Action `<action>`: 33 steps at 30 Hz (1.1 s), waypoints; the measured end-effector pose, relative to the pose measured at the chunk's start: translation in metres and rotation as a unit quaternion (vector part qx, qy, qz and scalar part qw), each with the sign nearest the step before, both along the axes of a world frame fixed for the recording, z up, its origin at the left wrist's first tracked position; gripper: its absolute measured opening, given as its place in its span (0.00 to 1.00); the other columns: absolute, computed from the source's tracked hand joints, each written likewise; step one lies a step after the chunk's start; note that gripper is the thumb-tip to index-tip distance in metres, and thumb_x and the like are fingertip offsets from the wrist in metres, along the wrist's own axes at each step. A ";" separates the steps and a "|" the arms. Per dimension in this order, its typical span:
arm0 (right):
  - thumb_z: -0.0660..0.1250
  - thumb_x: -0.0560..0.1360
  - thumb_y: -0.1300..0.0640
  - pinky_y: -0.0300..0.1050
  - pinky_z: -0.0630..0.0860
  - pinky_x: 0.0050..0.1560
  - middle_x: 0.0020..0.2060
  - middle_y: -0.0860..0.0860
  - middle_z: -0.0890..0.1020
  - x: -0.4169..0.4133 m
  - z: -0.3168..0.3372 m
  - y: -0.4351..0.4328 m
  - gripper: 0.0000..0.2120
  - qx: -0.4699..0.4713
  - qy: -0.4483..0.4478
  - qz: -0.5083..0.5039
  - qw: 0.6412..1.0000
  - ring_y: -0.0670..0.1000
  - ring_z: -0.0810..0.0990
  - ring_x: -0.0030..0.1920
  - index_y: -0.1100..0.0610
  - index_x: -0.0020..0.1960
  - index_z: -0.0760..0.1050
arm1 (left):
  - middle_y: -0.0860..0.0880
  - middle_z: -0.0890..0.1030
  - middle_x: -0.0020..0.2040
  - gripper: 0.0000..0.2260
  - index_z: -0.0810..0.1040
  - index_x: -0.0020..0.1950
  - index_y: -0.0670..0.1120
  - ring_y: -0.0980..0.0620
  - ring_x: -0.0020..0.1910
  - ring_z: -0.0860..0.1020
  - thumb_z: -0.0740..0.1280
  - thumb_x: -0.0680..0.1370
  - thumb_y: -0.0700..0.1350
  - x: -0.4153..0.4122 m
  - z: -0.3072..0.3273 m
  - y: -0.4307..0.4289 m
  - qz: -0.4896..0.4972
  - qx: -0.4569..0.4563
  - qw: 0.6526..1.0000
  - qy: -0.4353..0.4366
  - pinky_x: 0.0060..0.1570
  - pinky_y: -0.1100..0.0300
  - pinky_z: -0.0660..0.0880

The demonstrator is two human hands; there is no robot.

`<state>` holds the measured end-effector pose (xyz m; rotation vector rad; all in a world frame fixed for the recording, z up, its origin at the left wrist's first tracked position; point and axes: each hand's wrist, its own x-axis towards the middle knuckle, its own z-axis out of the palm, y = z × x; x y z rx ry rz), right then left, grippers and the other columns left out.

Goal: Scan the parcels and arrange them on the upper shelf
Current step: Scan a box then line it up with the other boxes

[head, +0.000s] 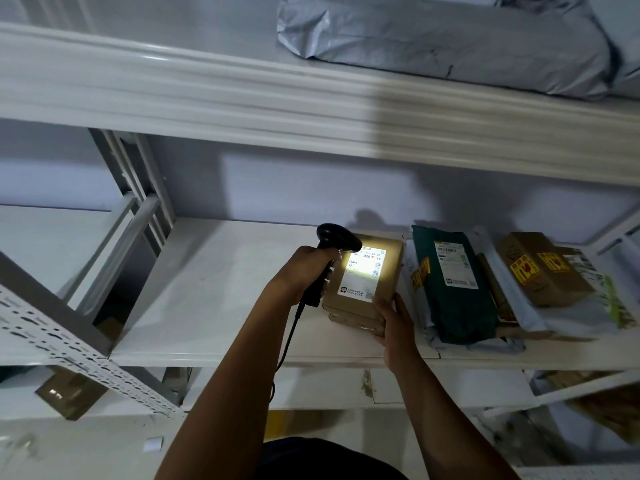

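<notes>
A brown cardboard parcel (381, 271) lies on the middle shelf (214, 289), its white label lit by the scanner's light. My left hand (304, 271) grips a black corded barcode scanner (337, 237) by its handle and points it at that label. My right hand (394, 323) holds the parcel's near right corner, thumb on top. To the right lie a dark green mailer (453, 289) and a brown box with yellow stickers (540, 271). A grey plastic mailer (433, 39) rests on the upper shelf (173, 88).
White and grey poly bags lie under the green mailer and brown box. A perforated shelf upright (69, 344) slants across the lower left. Lower shelves hold a taped carton (69, 393) and brown packages at the right (606, 403). The scanner's cord hangs past the shelf edge.
</notes>
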<state>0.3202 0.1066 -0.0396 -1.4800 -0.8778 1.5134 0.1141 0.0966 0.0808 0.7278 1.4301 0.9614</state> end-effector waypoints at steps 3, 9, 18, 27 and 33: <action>0.78 0.63 0.40 0.53 0.78 0.53 0.66 0.49 0.80 0.000 -0.001 0.001 0.42 0.006 0.005 0.001 1.000 0.53 0.79 0.64 0.42 0.75 0.71 | 0.48 0.74 0.31 0.07 0.77 0.44 0.43 0.50 0.26 0.70 0.66 0.79 0.45 0.002 -0.005 -0.001 0.006 0.007 1.000 -0.002 0.28 0.61 0.69; 0.78 0.64 0.40 0.55 0.78 0.57 0.69 0.49 0.78 0.000 -0.003 0.003 0.42 0.009 0.003 -0.003 1.000 0.53 0.78 0.65 0.43 0.76 0.70 | 0.49 0.74 0.29 0.08 0.77 0.43 0.42 0.51 0.25 0.70 0.66 0.79 0.44 0.003 -0.011 -0.001 0.018 0.011 1.000 -0.016 0.28 0.61 0.67; 0.75 0.76 0.49 0.49 0.77 0.50 0.69 0.49 0.78 0.002 -0.004 0.004 0.31 0.010 0.015 -0.003 1.000 0.53 0.78 0.65 0.44 0.76 0.69 | 0.48 0.76 0.28 0.10 0.78 0.40 0.42 0.50 0.24 0.71 0.65 0.80 0.44 0.007 -0.018 0.002 0.024 0.013 0.999 -0.018 0.29 0.59 0.67; 0.72 0.76 0.45 0.65 0.75 0.65 0.66 0.49 0.79 0.011 -0.014 0.004 0.24 -0.020 0.023 -0.010 0.999 0.56 0.76 0.65 0.40 0.71 0.74 | 0.44 0.75 0.41 0.06 0.75 0.49 0.42 0.47 0.34 0.74 0.64 0.81 0.45 -0.003 -0.056 0.017 0.104 -0.028 0.994 0.000 0.39 0.56 0.73; 0.70 0.78 0.46 0.64 0.73 0.66 0.61 0.47 0.82 0.015 -0.012 0.002 0.16 -0.059 0.058 -0.012 0.997 0.54 0.79 0.61 0.40 0.66 0.77 | 0.44 0.80 0.50 0.08 0.77 0.59 0.44 0.42 0.53 0.80 0.69 0.80 0.42 -0.008 -0.102 0.010 0.080 -0.025 0.983 0.161 0.54 0.53 0.75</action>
